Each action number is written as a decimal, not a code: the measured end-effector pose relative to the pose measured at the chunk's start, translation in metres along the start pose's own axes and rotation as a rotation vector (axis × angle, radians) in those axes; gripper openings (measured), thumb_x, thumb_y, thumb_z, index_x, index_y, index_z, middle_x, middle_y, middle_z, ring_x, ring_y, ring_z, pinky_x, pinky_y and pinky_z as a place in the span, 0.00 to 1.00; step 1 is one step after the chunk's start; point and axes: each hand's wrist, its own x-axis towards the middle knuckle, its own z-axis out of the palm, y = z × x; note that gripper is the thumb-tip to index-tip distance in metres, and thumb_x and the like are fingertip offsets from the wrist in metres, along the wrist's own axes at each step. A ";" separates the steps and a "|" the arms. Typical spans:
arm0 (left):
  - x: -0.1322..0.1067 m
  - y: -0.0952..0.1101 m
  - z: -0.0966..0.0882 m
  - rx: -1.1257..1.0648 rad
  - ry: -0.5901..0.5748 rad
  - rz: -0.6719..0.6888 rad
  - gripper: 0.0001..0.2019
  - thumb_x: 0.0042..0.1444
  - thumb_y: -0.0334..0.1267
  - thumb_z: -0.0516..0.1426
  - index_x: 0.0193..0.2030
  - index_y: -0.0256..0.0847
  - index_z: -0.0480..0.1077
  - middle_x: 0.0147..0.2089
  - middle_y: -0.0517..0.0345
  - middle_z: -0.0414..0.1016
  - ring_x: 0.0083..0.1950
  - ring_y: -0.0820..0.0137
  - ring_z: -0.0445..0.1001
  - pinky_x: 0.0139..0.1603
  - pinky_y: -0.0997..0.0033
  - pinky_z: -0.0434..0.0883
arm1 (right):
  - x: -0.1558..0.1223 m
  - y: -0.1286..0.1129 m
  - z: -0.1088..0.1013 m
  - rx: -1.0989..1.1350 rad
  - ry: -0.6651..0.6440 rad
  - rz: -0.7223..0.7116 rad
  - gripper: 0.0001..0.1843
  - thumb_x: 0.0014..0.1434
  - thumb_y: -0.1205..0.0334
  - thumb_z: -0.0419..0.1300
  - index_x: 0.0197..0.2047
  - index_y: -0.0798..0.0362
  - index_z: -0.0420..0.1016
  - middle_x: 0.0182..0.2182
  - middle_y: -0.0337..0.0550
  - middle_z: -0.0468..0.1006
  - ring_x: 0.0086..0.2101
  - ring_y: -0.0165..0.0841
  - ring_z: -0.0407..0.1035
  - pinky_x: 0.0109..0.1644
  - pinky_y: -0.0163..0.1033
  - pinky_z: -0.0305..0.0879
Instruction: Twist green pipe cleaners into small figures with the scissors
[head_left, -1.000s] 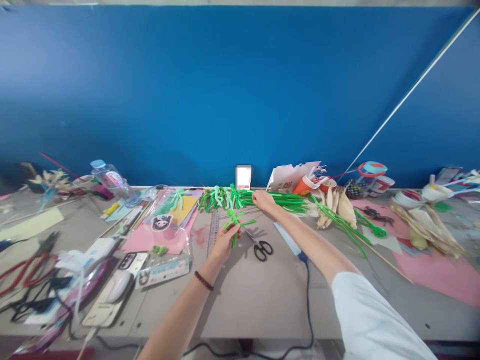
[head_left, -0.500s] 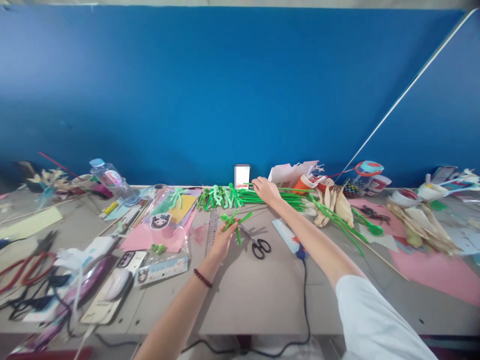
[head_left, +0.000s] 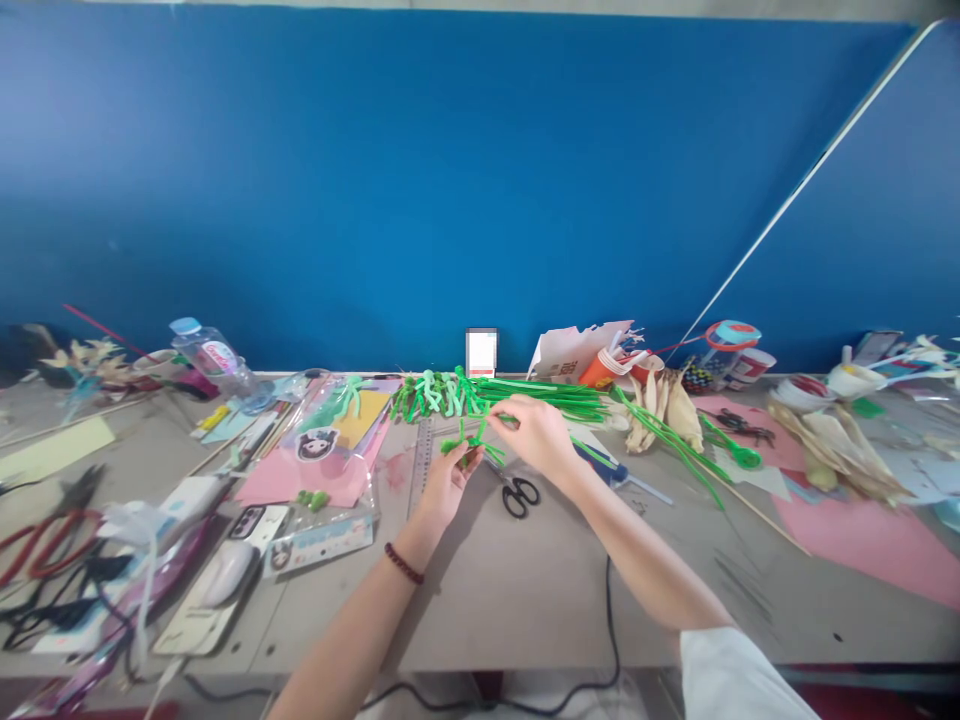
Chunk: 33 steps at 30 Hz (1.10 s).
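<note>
My left hand (head_left: 444,480) is closed around a small twisted green pipe-cleaner figure (head_left: 466,442) held just above the grey table (head_left: 510,590). My right hand (head_left: 534,430) pinches a straight green pipe cleaner (head_left: 592,452) and brings its end against the figure. Both hands meet above the black scissors (head_left: 516,492). Behind them lies a pile of straight green pipe cleaners (head_left: 555,396) and a row of finished green twisted figures (head_left: 435,394).
A metal ruler (head_left: 424,450) lies left of my hands. Pink sheets and sticker packs (head_left: 330,450) sit further left, with a water bottle (head_left: 214,358), red pliers (head_left: 37,540) and cables. Dried husks (head_left: 667,410), cups (head_left: 622,368) and pink paper (head_left: 877,530) fill the right.
My right hand left the pile at the back, carrying one green pipe cleaner toward me, and joined the left hand. The left hand kept the figure nearly in place.
</note>
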 end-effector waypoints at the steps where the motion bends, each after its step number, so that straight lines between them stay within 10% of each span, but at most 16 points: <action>1: -0.001 0.001 0.001 -0.014 -0.010 -0.011 0.07 0.44 0.36 0.65 0.30 0.39 0.72 0.34 0.56 0.77 0.38 0.69 0.76 0.43 0.69 0.71 | -0.003 -0.001 0.001 0.012 -0.008 0.011 0.11 0.58 0.59 0.53 0.34 0.47 0.77 0.34 0.39 0.78 0.32 0.31 0.69 0.33 0.32 0.55; 13: -0.002 0.001 -0.003 0.021 0.043 -0.036 0.08 0.40 0.35 0.66 0.24 0.42 0.69 0.30 0.58 0.76 0.36 0.67 0.75 0.41 0.69 0.69 | -0.020 -0.004 0.019 -0.086 -0.214 0.072 0.09 0.57 0.61 0.53 0.35 0.46 0.75 0.33 0.39 0.80 0.34 0.33 0.71 0.33 0.33 0.54; 33: -0.010 0.006 0.009 0.320 0.062 0.158 0.13 0.39 0.35 0.66 0.35 0.38 0.74 0.33 0.57 0.75 0.35 0.71 0.72 0.39 0.72 0.66 | -0.025 0.003 0.037 -0.088 -0.142 0.043 0.13 0.58 0.61 0.52 0.40 0.43 0.78 0.33 0.41 0.78 0.36 0.34 0.71 0.35 0.33 0.58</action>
